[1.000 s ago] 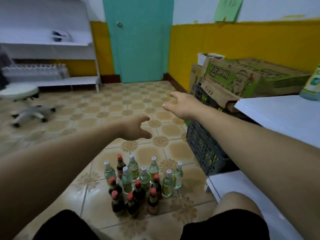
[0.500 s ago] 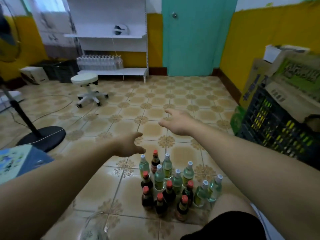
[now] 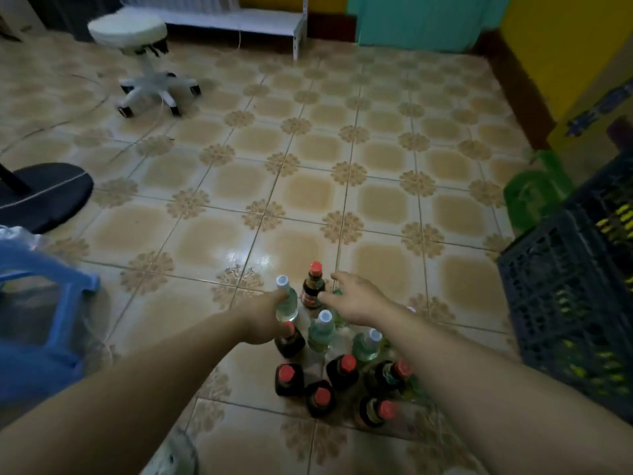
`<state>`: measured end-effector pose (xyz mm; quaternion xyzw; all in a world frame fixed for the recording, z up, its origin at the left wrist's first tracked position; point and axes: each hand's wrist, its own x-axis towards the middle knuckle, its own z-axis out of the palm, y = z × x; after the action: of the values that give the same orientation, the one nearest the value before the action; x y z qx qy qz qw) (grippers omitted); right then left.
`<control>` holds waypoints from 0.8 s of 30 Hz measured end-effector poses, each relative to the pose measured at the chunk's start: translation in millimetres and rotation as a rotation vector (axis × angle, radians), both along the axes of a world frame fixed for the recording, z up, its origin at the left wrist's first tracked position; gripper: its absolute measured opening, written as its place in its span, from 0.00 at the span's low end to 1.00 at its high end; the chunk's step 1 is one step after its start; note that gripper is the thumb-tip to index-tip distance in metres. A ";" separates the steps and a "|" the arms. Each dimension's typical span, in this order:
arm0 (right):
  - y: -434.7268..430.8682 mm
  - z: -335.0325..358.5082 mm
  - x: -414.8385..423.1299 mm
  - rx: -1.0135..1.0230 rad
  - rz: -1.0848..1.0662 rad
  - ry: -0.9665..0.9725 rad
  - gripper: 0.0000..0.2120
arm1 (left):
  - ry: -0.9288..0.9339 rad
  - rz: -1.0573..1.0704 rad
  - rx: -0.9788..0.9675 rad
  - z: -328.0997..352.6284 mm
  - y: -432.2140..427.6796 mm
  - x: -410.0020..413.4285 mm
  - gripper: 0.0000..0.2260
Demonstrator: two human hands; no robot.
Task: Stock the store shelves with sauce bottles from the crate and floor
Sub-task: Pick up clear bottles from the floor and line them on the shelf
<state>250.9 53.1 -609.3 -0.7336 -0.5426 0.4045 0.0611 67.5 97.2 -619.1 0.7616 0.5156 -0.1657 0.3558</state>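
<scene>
Bottle cluster (image 3: 342, 366) stands on the tiled floor (image 3: 308, 197), near the crate (image 3: 561, 303). Within the last second both hands have dropped from mid-air to the cluster's far row. Left hand (image 3: 262, 318) sits against the clear white-capped bottle (image 3: 287, 301); its fingers are hidden, so I cannot tell the grip. Right hand (image 3: 358, 299) is spread and empty, just beside the red-capped dark bottle (image 3: 312, 287). Pick-up likely beginning; nothing lifted.

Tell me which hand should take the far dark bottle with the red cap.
Right. The right hand is spread open just beside the dark bottle, thumb and fingers facing it. The left hand is against the clear white-capped bottle.
</scene>
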 end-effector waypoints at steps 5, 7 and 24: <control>17.7 -49.6 13.9 -0.117 0.036 0.022 0.29 | 0.032 0.021 -0.113 -51.9 28.1 19.4 0.33; 20.1 -69.1 12.8 -0.158 0.065 0.007 0.30 | 0.037 0.010 -0.146 -66.6 32.4 25.6 0.33; -12.9 -54.9 -7.2 0.118 -0.044 0.016 0.12 | -0.085 -0.034 -0.127 -81.9 10.1 14.6 0.37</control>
<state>243.8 40.2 -664.2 -0.7372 -0.5489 0.3760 0.1175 82.1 107.3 -701.0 0.7525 0.4757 -0.1716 0.4219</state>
